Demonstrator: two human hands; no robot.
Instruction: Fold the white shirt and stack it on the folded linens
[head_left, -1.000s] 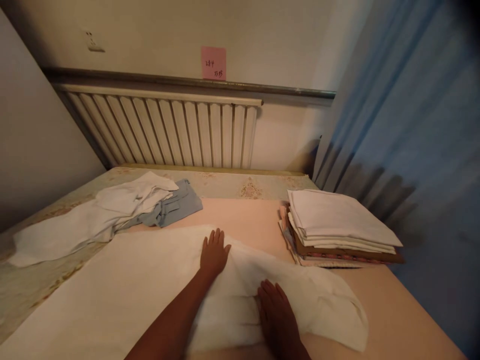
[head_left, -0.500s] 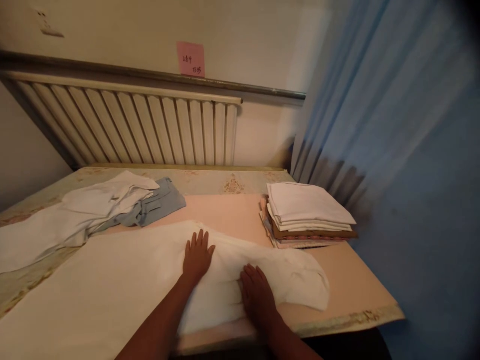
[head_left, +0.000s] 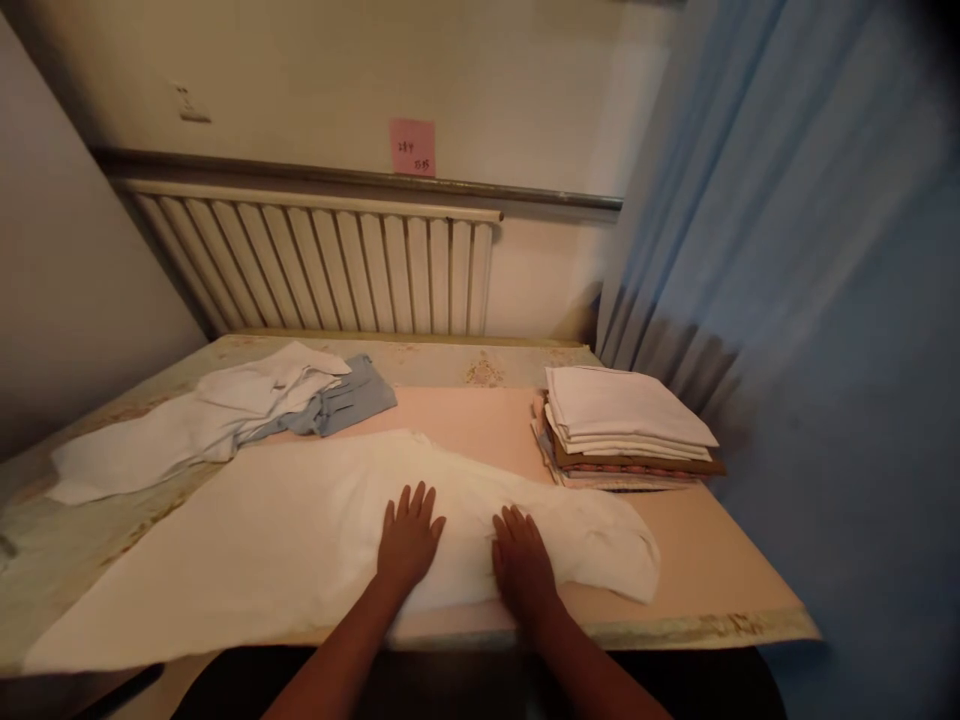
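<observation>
A white garment (head_left: 285,540) is spread over the table, with what looks like a sleeve reaching to the right. Flat on its middle rests my left hand (head_left: 409,537), fingers spread. My right hand (head_left: 523,562) lies palm down on the narrower part, its fingers stretched out and fairly close together. Neither hand grips anything. Small wrinkles show in the cloth around the right hand and toward the garment's right end.
A stack of folded cloths (head_left: 630,415) stands at the right. Crumpled white clothing (head_left: 202,415) and a grey-blue garment (head_left: 360,397) lie at the left. Behind the table are a radiator (head_left: 337,265) and wall; a blue curtain (head_left: 810,350) hangs on the right.
The view has tilted and shifted, so the scene sits farther right and the table's front edge shows more. Both hands stay flat on the garment, the right slightly farther forward.
</observation>
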